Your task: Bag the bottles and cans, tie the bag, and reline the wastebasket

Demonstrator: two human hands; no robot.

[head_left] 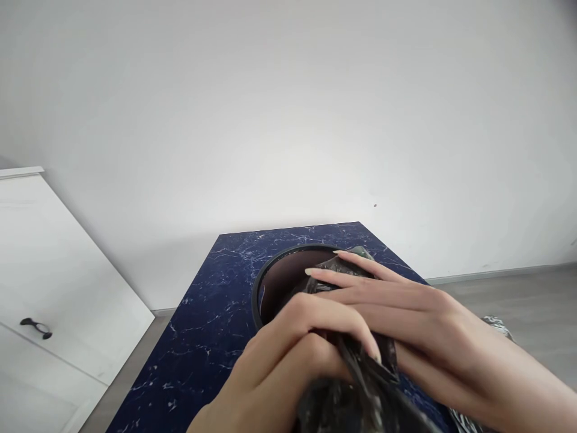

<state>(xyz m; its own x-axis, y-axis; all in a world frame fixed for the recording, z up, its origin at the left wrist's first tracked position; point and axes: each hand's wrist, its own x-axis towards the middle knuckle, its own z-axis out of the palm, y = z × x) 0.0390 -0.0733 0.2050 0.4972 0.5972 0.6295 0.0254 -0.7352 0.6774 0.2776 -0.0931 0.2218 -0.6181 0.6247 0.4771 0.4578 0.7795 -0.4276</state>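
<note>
A black plastic bag is bunched between my hands, and part of it lies over the near right side of a round dark bin. My left hand is closed on the bunched plastic, its index finger bent over the folds. From the right, my right hand lies across the bag with its fingers stretched toward the bin's opening. Its thumb is lower down, partly hidden behind the plastic, with bag between thumb and fingers. Both hands cover the near rim of the bin, and the brownish inside shows at the left.
The bin stands on a dark blue, marble-patterned table. A white wall rises behind it. To the left is a white cabinet with a black handle. Black-and-white patterned fabric shows beyond my right arm, above the grey floor.
</note>
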